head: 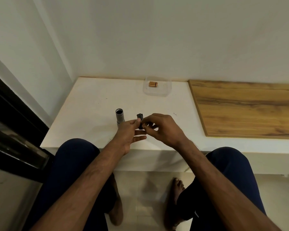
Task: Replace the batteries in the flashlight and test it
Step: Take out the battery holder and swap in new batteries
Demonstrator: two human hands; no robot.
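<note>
A grey flashlight body (119, 116) stands upright on the white counter (90, 104), its open end facing up. Just right of it, both hands meet around a small black battery holder (140, 116). My left hand (130, 134) pinches the holder with thumb and forefinger, the other fingers spread. My right hand (163, 129) closes on the holder from the right; its fingertips hide the lower part. A clear plastic tray (165, 91) at the back of the counter holds a few copper-and-black batteries (153, 84) lying side by side.
A wooden board (245, 109) covers the counter's right part. White walls close the back and left. A dark framed panel (15, 130) stands at the left. My knees and bare feet are below the counter's front edge.
</note>
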